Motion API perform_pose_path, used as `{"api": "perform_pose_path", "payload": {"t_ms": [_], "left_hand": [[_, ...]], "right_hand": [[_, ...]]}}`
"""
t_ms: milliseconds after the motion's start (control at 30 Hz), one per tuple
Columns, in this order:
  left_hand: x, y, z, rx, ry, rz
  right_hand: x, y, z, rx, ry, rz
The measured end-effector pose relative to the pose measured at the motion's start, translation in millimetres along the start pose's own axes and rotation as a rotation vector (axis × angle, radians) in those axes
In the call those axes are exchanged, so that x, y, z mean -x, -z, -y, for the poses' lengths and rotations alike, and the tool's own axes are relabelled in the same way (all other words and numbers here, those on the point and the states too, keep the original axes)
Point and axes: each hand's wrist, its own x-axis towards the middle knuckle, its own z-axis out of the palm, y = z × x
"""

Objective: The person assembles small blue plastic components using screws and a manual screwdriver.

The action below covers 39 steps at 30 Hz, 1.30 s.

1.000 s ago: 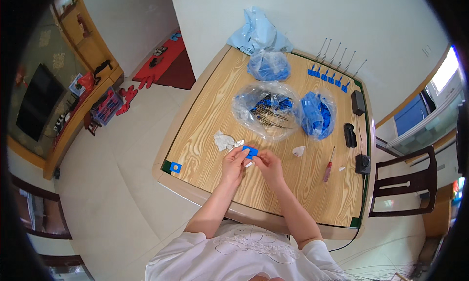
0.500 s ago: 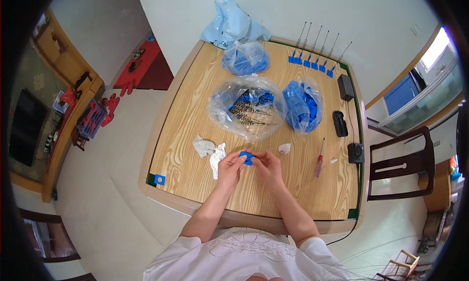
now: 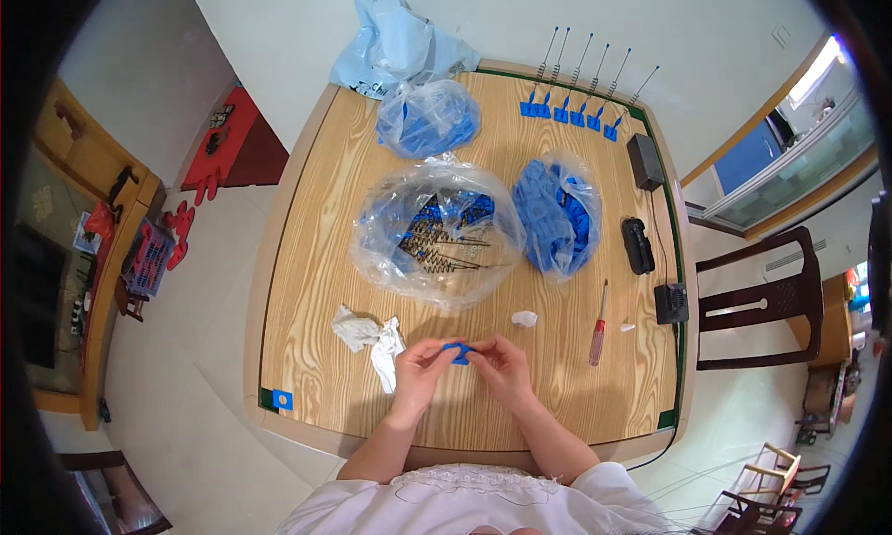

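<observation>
Since a second ago: our left hand (image 3: 417,377) and right hand (image 3: 505,377) no longer cover any of the crumpled white paper (image 3: 385,356), and our view of the table (image 3: 307,284) has shifted.
Blue square (image 3: 282,400): lies flat at the near left corner, with a round hole in it.
Paper: two bits lie just left of our left hand.
Light blue bag (image 3: 395,47): slumps at the far left, with a small clear bag (image 3: 429,126) of blue things in front.
Left hand: pinches the left side of a small blue plastic piece (image 3: 458,352).
Big clear bag (image 3: 409,289): sits mid-table, with dark springs (image 3: 441,233) and blue bits inside.
Blue piece: is between our hands, over the near part of the table; our fingers hide some of it.
Right hand: pinches the piece's right side.
White lump (image 3: 525,319): lies just past our right hand.
Right clear bag (image 3: 548,214): holds many blue pieces.
Spring rods (image 3: 578,117): six stand in a row by the far edge, on blue bases.
Screwdriver (image 3: 596,340): has a red handle and points away from us.
Black case (image 3: 637,247): lies near the right edge, between two black boxes (image 3: 644,163).
Chair (image 3: 762,303): stands right of the table.
</observation>
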Motion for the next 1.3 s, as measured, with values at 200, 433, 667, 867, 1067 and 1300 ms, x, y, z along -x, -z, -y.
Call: {"api": "perform_pose_path", "payload": {"t_ms": [200,433,667,867,1067,1300], "left_hand": [[-8.5,-17.4,-14.1,-0.066,0.021,0.041],[-11.7,-15.4,-5.4,-0.055,-0.038,0.101],[-8.6,-12.8,-6.7,-0.05,-0.089,0.141],[-7.0,-9.8,-13.1,-0.025,0.003,0.1],[-7.2,-6.4,-3.5,0.001,0.012,0.04],[-4.6,-6.7,5.8,0.022,-0.007,0.006]], "right_hand": [[-3.2,6.7,3.1,-0.078,-0.017,-0.027],[-4.7,5.9,-0.6,-0.158,0.0,-0.008],[-1.7,4.5,-7.5,-0.078,0.171,-0.021],[-0.9,0.4,-4.7,-0.139,0.148,-0.026],[-1.5,-6.4,11.9,-0.259,-0.121,-0.07],[0.6,-3.2,0.1,-0.14,-0.043,-0.063]]}}
